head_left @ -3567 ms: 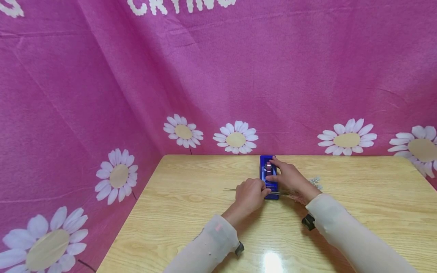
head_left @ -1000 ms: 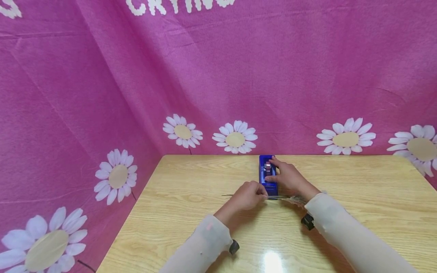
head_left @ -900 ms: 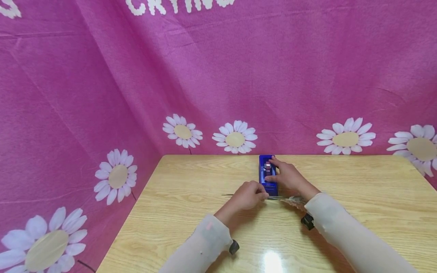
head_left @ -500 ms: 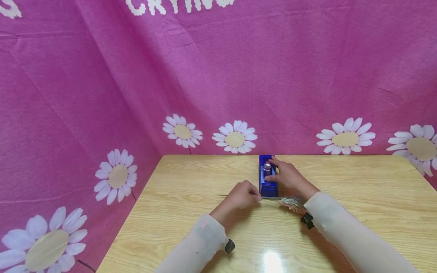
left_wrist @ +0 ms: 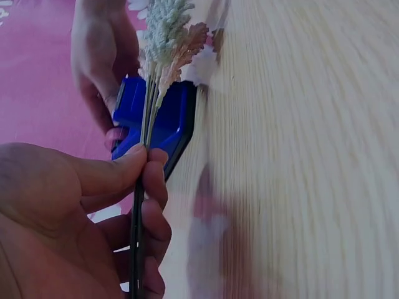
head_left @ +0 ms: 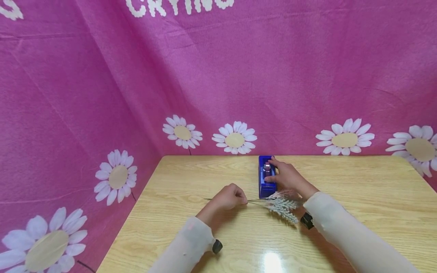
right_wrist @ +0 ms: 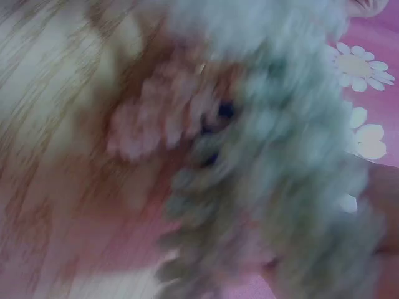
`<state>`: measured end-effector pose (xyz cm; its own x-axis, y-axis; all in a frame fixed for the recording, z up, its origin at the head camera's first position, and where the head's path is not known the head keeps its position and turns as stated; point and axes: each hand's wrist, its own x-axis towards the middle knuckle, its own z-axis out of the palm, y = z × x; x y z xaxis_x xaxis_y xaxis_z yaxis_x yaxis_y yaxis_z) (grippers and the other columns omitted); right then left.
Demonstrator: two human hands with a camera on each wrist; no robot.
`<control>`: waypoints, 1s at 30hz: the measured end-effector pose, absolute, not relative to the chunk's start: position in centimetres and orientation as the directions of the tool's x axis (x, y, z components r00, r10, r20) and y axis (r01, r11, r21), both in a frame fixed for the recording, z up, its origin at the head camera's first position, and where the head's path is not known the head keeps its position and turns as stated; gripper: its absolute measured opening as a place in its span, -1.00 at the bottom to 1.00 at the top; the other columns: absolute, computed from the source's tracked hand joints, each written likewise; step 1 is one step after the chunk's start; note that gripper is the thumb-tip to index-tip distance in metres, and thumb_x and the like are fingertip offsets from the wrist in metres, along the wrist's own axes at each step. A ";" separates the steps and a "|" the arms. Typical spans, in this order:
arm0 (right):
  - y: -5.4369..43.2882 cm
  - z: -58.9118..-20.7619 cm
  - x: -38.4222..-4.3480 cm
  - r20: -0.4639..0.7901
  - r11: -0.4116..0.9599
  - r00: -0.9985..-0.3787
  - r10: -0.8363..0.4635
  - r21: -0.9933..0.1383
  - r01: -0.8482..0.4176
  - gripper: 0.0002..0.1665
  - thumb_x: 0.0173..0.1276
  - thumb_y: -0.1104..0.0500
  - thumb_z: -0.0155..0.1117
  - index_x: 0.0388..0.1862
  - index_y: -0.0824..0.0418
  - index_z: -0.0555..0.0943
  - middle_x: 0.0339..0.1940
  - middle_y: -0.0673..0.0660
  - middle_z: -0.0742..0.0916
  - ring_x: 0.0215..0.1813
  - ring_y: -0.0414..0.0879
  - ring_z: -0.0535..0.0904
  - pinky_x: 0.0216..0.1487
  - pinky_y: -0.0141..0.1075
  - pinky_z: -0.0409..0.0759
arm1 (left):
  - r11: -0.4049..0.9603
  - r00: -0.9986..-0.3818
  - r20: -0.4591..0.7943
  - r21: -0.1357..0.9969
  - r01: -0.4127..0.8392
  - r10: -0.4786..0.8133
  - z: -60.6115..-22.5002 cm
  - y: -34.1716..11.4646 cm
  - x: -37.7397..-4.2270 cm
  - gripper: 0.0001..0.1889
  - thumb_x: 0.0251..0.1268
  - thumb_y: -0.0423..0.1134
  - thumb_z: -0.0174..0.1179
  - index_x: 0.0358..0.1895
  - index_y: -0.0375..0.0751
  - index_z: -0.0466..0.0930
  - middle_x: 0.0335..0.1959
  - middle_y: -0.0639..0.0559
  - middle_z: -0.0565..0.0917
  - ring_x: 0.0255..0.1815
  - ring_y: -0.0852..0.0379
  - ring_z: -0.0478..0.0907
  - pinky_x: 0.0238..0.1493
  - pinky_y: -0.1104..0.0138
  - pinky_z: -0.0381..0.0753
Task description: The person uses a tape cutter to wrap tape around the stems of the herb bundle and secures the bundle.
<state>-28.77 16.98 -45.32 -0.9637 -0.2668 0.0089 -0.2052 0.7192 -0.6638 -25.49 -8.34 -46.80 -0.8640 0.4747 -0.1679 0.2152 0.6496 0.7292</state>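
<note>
A bunch of artificial flower sprigs [head_left: 283,206], pale green and pink on thin dark stems, is in my left hand [head_left: 229,197]. In the left wrist view, thumb and forefinger pinch the stems [left_wrist: 148,118] just below the heads, and the other fingers curl behind them. A blue tape dispenser [head_left: 267,189] stands at the table's back edge. My right hand [head_left: 288,177] grips its top, thumb on the near part and fingers farther back. The flower heads [right_wrist: 293,124] lie close under the right wrist; blurred, they fill most of the right wrist view and hide that hand's grip.
The wooden table [head_left: 177,178] has a light grain and a bright reflection near its front. A pink cloth [head_left: 273,76] printed with daisies hangs behind it and at the left.
My left hand has drawn the sprigs left and toward me, off the dispenser's near end, and the heads have come out from under the right arm. The right hand stays on the dispenser.
</note>
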 end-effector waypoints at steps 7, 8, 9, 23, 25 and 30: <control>17.1 -45.3 -28.7 -0.003 0.717 -0.961 -0.276 -0.666 -0.204 -0.05 0.41 0.10 0.44 0.57 0.50 0.20 0.62 0.48 0.15 0.53 0.48 0.22 0.43 0.28 0.32 | 0.660 -0.850 -0.226 0.731 0.175 0.476 -46.4 -10.6 -25.6 -0.84 0.39 -0.36 0.33 -0.38 -0.28 0.82 -0.46 -0.03 0.72 -0.49 0.23 0.30 -0.38 0.39 0.31; 17.2 -45.3 -28.7 -0.001 0.719 -0.961 -0.278 -0.664 -0.207 -0.05 0.41 0.10 0.44 0.56 0.50 0.20 0.62 0.48 0.15 0.53 0.48 0.22 0.43 0.28 0.32 | 0.658 -0.847 -0.232 0.733 0.171 0.479 -46.3 -11.0 -25.6 -0.84 0.40 -0.36 0.32 -0.37 -0.29 0.82 -0.47 -0.03 0.71 -0.51 0.22 0.26 -0.40 0.38 0.29; 17.2 -45.3 -28.7 0.001 0.722 -0.960 -0.279 -0.659 -0.210 -0.05 0.41 0.09 0.44 0.56 0.51 0.21 0.61 0.49 0.15 0.52 0.48 0.21 0.43 0.28 0.31 | 0.652 -0.843 -0.232 0.738 0.172 0.485 -46.3 -11.4 -25.7 -0.84 0.39 -0.37 0.32 -0.37 -0.30 0.82 -0.51 -0.04 0.68 -0.54 0.22 0.23 -0.43 0.37 0.26; 17.0 -45.3 -28.8 0.016 0.721 -0.960 -0.281 -0.657 -0.221 -0.06 0.38 0.09 0.48 0.53 0.51 0.27 0.59 0.52 0.17 0.53 0.48 0.19 0.46 0.28 0.26 | 0.559 -0.833 -0.222 0.820 0.121 0.506 -46.3 -18.1 -26.4 -0.88 0.38 -0.50 0.26 -0.28 -0.50 0.77 -0.46 -0.14 0.70 -0.49 0.19 0.36 -0.37 0.37 0.40; 17.0 -45.3 -28.8 0.013 0.726 -0.960 -0.280 -0.651 -0.221 -0.06 0.39 0.08 0.47 0.53 0.51 0.26 0.60 0.52 0.16 0.54 0.48 0.19 0.45 0.29 0.26 | 0.528 -0.838 -0.233 0.846 0.075 0.493 -46.2 -19.1 -26.4 -0.88 0.39 -0.53 0.23 -0.25 -0.55 0.75 -0.41 -0.20 0.72 -0.45 0.16 0.48 -0.29 0.32 0.54; 17.0 -45.3 -28.9 0.000 0.732 -0.962 -0.273 -0.649 -0.208 -0.07 0.41 0.09 0.44 0.55 0.49 0.24 0.61 0.50 0.15 0.54 0.47 0.20 0.45 0.29 0.27 | 0.497 -0.865 -0.250 0.868 -0.001 0.436 -45.9 -20.8 -26.5 -0.86 0.43 -0.53 0.18 -0.17 -0.60 0.71 -0.37 -0.30 0.73 -0.46 0.12 0.54 -0.26 0.23 0.64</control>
